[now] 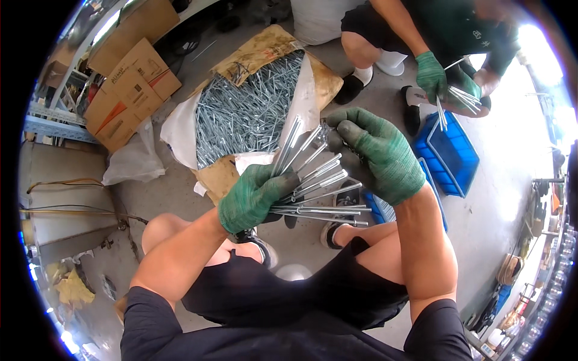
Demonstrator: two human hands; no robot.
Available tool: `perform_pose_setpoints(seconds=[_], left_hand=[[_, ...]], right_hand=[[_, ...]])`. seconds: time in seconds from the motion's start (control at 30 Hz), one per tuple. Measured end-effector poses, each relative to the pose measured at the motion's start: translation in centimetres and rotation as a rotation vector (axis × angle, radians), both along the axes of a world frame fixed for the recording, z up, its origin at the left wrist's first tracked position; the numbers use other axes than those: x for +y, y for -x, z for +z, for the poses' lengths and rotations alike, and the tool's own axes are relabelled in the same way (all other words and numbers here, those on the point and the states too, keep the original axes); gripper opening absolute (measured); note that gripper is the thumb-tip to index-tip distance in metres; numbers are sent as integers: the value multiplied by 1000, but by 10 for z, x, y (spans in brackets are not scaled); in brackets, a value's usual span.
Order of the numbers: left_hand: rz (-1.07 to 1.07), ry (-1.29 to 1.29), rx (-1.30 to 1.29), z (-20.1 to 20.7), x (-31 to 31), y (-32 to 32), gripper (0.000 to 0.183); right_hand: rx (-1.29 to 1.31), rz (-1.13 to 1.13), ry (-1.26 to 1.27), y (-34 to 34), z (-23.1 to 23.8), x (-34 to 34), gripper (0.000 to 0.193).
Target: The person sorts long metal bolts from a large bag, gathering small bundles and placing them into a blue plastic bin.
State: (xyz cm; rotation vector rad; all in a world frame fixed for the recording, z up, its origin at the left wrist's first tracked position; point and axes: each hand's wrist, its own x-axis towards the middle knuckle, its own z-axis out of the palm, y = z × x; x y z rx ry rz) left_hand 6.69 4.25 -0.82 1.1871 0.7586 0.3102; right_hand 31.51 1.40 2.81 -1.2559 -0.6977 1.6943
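Observation:
My left hand [256,195], in a green glove with a dark palm, is closed round a bundle of long, thin metal bolts [322,174]. They fan out to the right and upward, and some ends look threaded. Just beyond their upper tips is my gloved right hand [382,153], thumb and fingers pinched together. Something small and shiny shows at its fingertips, too small to name. Ahead of both hands lies an opened sack [306,99] heaped with similar loose metal bolts [247,111].
A co-worker's gloved hands [433,78] hold more metal bolts above a blue crate [454,162] at the right. Another blue crate [435,191] stands partly behind my right forearm. Cardboard boxes [129,99] and a clear plastic bag [135,159] are at the left.

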Motion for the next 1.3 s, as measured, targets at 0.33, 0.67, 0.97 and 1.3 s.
perform_pose_setpoints(seconds=[0.33, 0.67, 0.97, 1.3], left_hand=[[-56, -19, -2, -1, 2, 3, 43], [-76, -20, -45, -3, 2, 3, 46], [-87, -21, -8, -5, 1, 5, 42], [-89, 11, 2, -3, -2, 0, 41]], right_hand=[[-105, 97, -116, 2, -1, -3, 33], [-33, 85, -123, 4, 1, -4, 35], [-32, 183, -3, -1, 6, -1, 34], [-52, 90, -167, -11, 14, 0, 36]])
